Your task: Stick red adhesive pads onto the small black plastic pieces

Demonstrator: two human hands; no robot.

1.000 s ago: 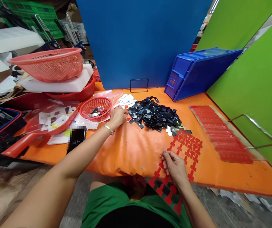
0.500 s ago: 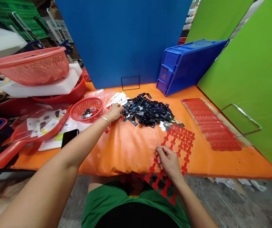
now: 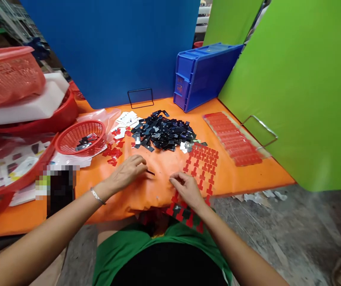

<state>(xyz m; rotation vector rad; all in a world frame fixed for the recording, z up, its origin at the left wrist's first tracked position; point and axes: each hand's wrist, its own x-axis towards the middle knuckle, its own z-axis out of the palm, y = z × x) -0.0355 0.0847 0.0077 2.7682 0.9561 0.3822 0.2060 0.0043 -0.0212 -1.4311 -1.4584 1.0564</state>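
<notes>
My left hand (image 3: 128, 171), with a bracelet at the wrist, pinches a small dark piece (image 3: 150, 172) above the orange table (image 3: 155, 190). Facing it, my right hand (image 3: 186, 190) has thumb and fingertips pressed together; whatever is between them is too small to make out. Under and beside my right hand lies a clear sheet with rows of red T-shaped stickers (image 3: 209, 171), its near end hanging past the table edge. A heap of black flat pieces (image 3: 166, 133) lies behind both hands. Loose red pieces (image 3: 113, 153) are scattered left of the heap.
A red basket (image 3: 81, 137) holding a few pieces stands at the left, near stacked red baskets (image 3: 9, 75) and white foam. White cards (image 3: 127, 119) lie by the heap. A blue crate (image 3: 206, 75) stands behind; another red sheet (image 3: 233, 139) lies at the right.
My left hand has come back from beside the heap towards my right hand, now with a dark piece in its fingers. The view has turned to the right.
</notes>
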